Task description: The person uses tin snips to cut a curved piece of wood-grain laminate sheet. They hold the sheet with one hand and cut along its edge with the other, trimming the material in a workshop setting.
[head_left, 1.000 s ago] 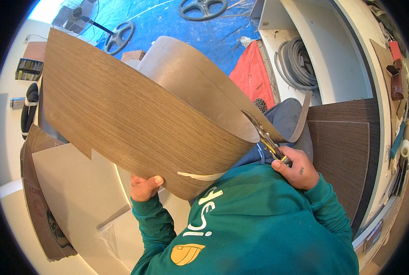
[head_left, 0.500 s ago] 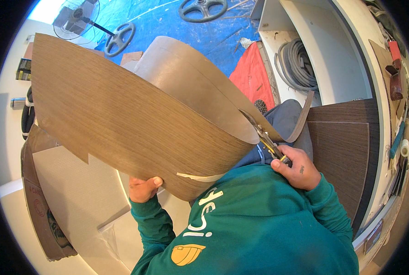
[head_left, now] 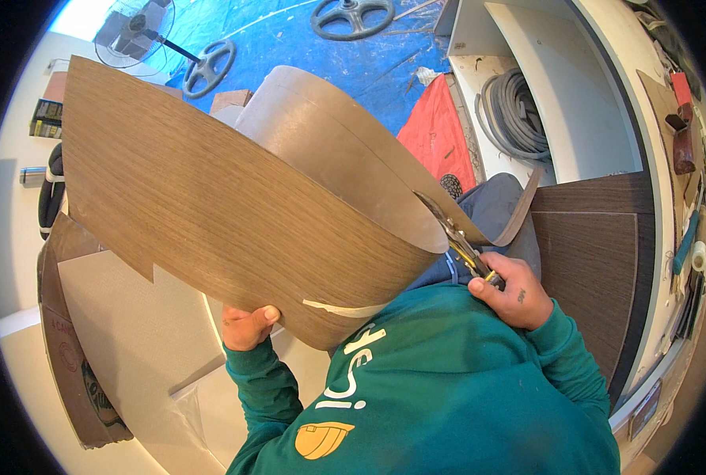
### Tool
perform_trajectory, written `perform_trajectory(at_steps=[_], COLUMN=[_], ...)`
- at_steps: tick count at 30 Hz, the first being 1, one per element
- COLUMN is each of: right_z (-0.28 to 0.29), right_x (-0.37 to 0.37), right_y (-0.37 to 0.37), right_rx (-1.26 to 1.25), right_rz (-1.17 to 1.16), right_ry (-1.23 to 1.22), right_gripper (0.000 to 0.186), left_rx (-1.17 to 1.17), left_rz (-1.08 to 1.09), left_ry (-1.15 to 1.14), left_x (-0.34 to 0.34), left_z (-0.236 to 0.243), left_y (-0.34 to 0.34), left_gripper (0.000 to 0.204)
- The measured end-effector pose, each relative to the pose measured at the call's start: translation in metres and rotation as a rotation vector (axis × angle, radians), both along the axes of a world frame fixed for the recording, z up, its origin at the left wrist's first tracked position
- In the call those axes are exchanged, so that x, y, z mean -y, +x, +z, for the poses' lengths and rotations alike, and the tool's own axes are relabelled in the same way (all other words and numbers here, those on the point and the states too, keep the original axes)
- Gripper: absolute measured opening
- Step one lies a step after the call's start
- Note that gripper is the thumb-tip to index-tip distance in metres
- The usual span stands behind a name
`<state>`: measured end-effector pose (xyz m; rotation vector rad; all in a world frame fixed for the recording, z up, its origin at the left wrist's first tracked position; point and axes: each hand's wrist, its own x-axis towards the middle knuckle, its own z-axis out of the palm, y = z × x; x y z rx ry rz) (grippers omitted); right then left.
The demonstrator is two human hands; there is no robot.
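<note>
Simply pinched the curled wood-grain sheet [head_left: 234, 190], spread from upper left past centre frame, in the left grip [head_left: 248, 326]; right of centre, wrapped the right grip [head_left: 515, 291] around metal snips [head_left: 465, 252].

head cam | left of worn fisheye pair | looks down | hands [head_left: 518, 294] close, blue sheeting [head_left: 278, 43] farther off

Sheet [head_left: 234, 198] before torso [head_left: 448, 372], snips [head_left: 465, 250] right

A standing fan [head_left: 137, 25], a blue sheet [head_left: 290, 47] — a coiled grey hose [head_left: 518, 141] inside a white cabinet [head_left: 578, 95].
</note>
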<state>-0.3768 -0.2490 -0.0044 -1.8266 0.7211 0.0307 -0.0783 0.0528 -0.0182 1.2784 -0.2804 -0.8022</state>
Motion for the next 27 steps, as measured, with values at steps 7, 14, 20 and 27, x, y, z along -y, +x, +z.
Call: perform_trajectory(at_steps=[7,14,20,27], right_z=[-0.0007,0.003,0.003,0.0023], right_x=[0.0038,0.0038,0.0032,0.0016], right_y=[0.0007,0.0043,0.0041,0.0023], right_rx=[0.015,0.019,-0.008,0.009], right_rz=[0.027,0.023,0.034,0.019], right_ry=[0.021,0.021,0.033,0.008], right_gripper=[0.046,0.048,0.047,0.045], left_rx=[0.036,0.047,0.039,0.028], left_rz=[-0.011,-0.02,-0.035,-0.03], left_ry=[-0.017,-0.034,-0.046,-0.053], left_x=[-0.0012,-0.0029,-0.0059,-0.0051], left_z=[-0.0013,-0.0012,-0.0029,-0.0009], left_y=[0.0009,0.0022,0.0047,0.0033], left_gripper=[0.073,0.071,0.067,0.07])
